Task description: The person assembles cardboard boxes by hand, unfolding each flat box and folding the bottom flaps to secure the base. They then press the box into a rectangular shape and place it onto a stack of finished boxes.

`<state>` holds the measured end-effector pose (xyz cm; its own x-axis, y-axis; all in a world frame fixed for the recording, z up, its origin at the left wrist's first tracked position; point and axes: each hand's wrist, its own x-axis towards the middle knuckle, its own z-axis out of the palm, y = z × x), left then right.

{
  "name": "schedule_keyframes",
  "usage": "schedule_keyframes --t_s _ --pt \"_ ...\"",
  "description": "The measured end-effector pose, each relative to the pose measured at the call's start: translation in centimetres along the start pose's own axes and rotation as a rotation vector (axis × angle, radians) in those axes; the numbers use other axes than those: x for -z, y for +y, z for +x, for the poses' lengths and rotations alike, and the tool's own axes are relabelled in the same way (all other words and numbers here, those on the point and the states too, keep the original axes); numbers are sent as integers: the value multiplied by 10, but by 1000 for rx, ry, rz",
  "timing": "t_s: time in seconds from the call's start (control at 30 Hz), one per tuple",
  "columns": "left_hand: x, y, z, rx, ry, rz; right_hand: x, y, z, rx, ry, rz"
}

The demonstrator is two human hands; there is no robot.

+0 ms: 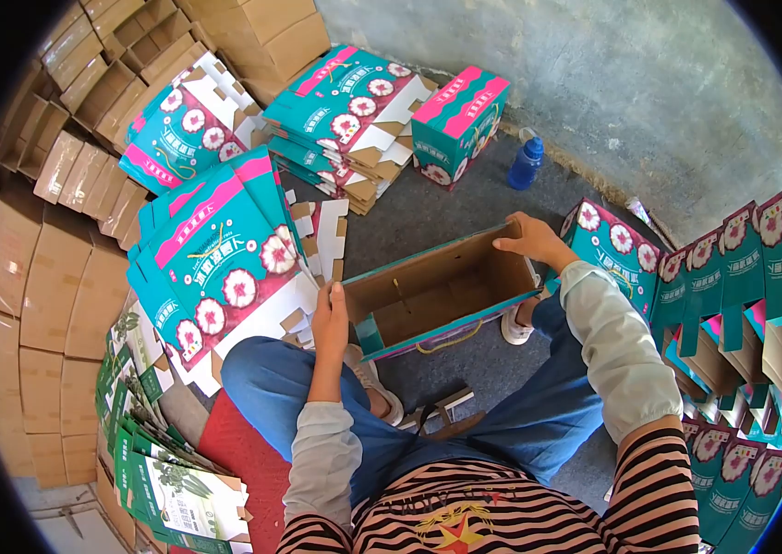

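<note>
An open-topped teal cardboard box (437, 284) with a bare brown inside is held between my two hands, above the floor and my bent legs. My left hand (330, 319) presses on its left end, with the thumb near the top edge. At the far right corner my right hand (531, 238) grips the rim, thumb over the edge and fingers on the outside. A yellow cord handle hangs along the box's near side, and another bit of cord shows inside it.
Flattened teal cartons (215, 249) lie at the left, with another stack (345, 111) behind. A closed box (460, 127) and a blue bottle (527, 163) stand by the wall. Brown cartons (49, 277) line the left; formed boxes (733, 268) fill the right. Green flat cartons (178, 489) lie lower left.
</note>
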<state>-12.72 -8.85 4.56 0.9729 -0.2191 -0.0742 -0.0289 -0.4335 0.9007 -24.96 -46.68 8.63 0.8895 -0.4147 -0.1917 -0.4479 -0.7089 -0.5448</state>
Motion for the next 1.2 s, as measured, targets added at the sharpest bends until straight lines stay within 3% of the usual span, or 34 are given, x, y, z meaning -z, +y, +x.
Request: schedule_keyframes --t_s 0.13,0.23,0.33,0.43,0.63,0.73,0.93,1.03,1.13,1.2 --pt "0 6 -6 -135 4 51 3 -22 -1 -69 80 -217" --pt "0 3 -7 -125 -44 161 1 -28 6 -302 -221 -83" --pt "-4 7 -14 -198 22 250 -23 -22 9 -228 -227 86" --pt "-4 20 -28 -268 28 318 -33 -21 6 -141 -292 -71" --pt "-5 19 -23 -154 60 345 -20 -37 -10 -32 -306 -83" --pt "-9 13 -22 -271 139 362 -26 -33 -7 -53 -306 -103" --pt "-12 13 -32 -311 68 425 -36 -46 -4 -146 -203 -180" --pt "-12 11 -38 -520 -152 452 -39 -41 -3 -128 -193 -161" --pt "-17 4 -36 -551 -330 523 -40 -31 -1 -113 -227 -145" --pt "-17 6 -36 -471 -311 446 -36 -19 -1 16 -255 -120"
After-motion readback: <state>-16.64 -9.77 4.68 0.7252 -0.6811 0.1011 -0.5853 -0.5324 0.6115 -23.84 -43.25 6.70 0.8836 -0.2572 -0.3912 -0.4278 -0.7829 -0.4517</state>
